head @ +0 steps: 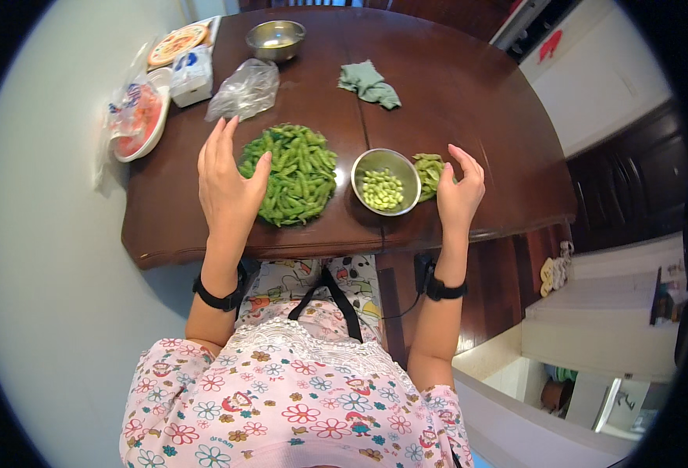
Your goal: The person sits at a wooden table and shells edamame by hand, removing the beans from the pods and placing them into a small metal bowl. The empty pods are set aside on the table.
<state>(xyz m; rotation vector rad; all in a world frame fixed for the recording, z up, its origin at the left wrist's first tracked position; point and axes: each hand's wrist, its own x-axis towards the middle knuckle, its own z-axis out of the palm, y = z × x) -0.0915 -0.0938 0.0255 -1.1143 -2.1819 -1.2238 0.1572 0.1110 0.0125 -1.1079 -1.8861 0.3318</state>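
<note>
My left hand (229, 175) is raised at the left side of a heap of green soybean pods (297, 175), its fingers apart and nothing in its grasp. To the right of the heap stands a small metal bowl (358, 190) with shelled green beans (382, 190) inside. A smaller pile of pods (428, 169), perhaps emptied ones, lies against the bowl's right side. Over that pile's right edge hovers my right hand (461, 187), empty, thumb and fingers spread. Whether either hand touches the pods is hard to tell.
On the dark wooden table (437, 105) lie a crumpled green cloth (370, 85) and a clear plastic bag (247, 90). A larger metal bowl (276, 41) stands at the far side. Along the left wall are a tissue pack (192, 76) and a white basin (157, 131) holding plastic bags.
</note>
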